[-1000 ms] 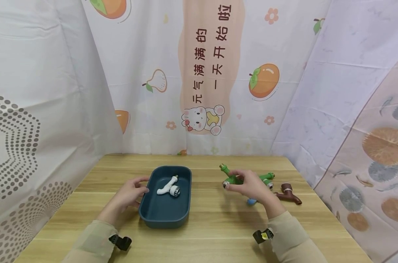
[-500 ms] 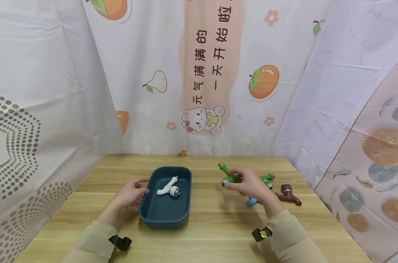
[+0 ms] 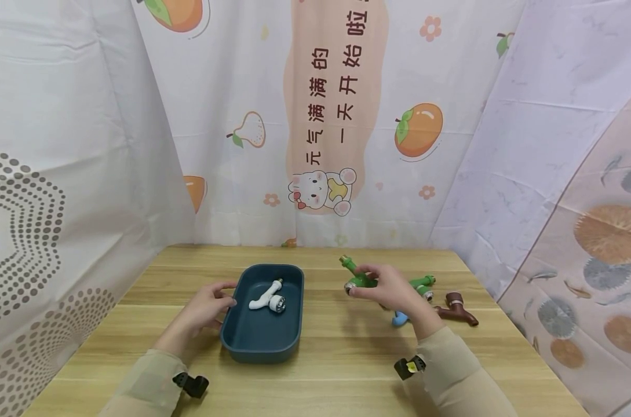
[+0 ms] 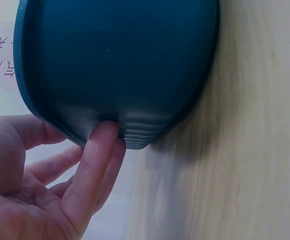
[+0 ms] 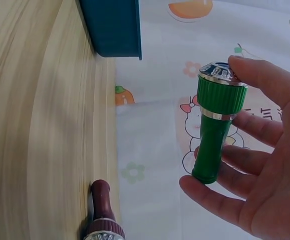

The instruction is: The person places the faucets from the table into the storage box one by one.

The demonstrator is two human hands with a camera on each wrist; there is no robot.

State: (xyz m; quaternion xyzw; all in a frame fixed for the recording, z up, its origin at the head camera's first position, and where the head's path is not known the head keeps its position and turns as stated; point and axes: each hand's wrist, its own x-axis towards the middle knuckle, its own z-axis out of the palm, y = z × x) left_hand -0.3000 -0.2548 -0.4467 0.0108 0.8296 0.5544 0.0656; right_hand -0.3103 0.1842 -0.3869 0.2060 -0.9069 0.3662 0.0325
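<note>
My right hand (image 3: 390,288) grips a green faucet (image 3: 361,282) above the table, its brass-coloured threaded end pointing up and left. In the right wrist view my thumb touches the silver cap of the green faucet (image 5: 215,125) while the fingers lie along its body. On the left, my left hand (image 3: 207,306) holds the side of a dark teal bin (image 3: 262,355), thumb at the rim and fingertips against the outer wall (image 4: 114,100). A white faucet (image 3: 267,296) lies inside that bin.
Under and beyond my right hand lie a second green faucet (image 3: 425,281), a partly hidden blue faucet (image 3: 400,318) and a dark brown faucet (image 3: 456,308). Patterned curtains (image 3: 232,197) hang behind the wooden table (image 3: 336,370) and on both sides.
My right hand has carried the green faucet slightly left and up, and more of the blue faucet shows behind it. The left hand and the bin have stayed put.
</note>
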